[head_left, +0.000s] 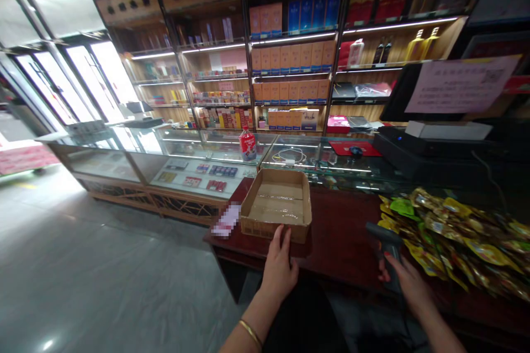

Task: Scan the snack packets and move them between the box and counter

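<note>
A shallow cardboard box (275,207) with nothing in it stands on the dark red-brown table (343,220). My left hand (280,265) is at the box's near wall, its first fingers stretched out and their tips seeming to touch the rim. The other fingers are curled and partly out of sight. In my right hand (403,276) is a dark barcode scanner (387,245), held by its handle with the head pointing left. Just right of the scanner lies a heap of yellow, gold and green snack packets (451,226).
Glass display counters (186,176) run behind the table, with a red bottle (247,143) and a white cable (290,157) on top. A monitor (422,91) with a paper sheet stands right. A blurred-out paper (227,220) lies left of the box. Stocked shelves (290,60) line the wall.
</note>
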`<state>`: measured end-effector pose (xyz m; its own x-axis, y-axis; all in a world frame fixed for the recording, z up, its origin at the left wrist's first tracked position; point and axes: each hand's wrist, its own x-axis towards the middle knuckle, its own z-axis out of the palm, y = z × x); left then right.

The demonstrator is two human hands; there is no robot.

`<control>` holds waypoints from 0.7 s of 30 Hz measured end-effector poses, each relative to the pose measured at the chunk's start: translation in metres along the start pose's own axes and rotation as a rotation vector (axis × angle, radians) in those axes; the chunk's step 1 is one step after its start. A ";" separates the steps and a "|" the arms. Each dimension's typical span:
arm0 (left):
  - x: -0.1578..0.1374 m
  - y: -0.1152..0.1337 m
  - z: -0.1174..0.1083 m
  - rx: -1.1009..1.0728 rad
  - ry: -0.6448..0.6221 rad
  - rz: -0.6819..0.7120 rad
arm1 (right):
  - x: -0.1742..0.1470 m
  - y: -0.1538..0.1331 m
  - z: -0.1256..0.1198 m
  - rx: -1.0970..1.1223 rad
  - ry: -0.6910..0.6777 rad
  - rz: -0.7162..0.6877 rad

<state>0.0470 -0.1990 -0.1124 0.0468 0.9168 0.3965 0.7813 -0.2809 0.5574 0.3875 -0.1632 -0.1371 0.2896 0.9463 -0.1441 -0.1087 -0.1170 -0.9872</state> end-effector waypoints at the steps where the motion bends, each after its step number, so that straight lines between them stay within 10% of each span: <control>1: -0.002 0.000 0.001 -0.005 -0.003 -0.009 | 0.000 -0.001 0.000 -0.002 -0.008 0.000; 10: -0.047 0.062 0.005 -0.410 0.017 -0.052 | -0.022 -0.009 0.008 -0.026 -0.055 -0.093; 17: -0.063 0.129 0.020 -1.180 -0.283 -0.401 | -0.134 0.007 0.055 -0.204 -0.100 -0.237; 21: -0.057 0.137 0.018 -1.206 -0.184 -0.538 | -0.170 -0.009 0.062 -0.452 -0.363 -0.507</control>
<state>0.1625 -0.2848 -0.0723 0.0659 0.9899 -0.1256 -0.3029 0.1398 0.9427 0.2808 -0.3042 -0.0993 -0.1380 0.9476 0.2881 0.3757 0.3193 -0.8700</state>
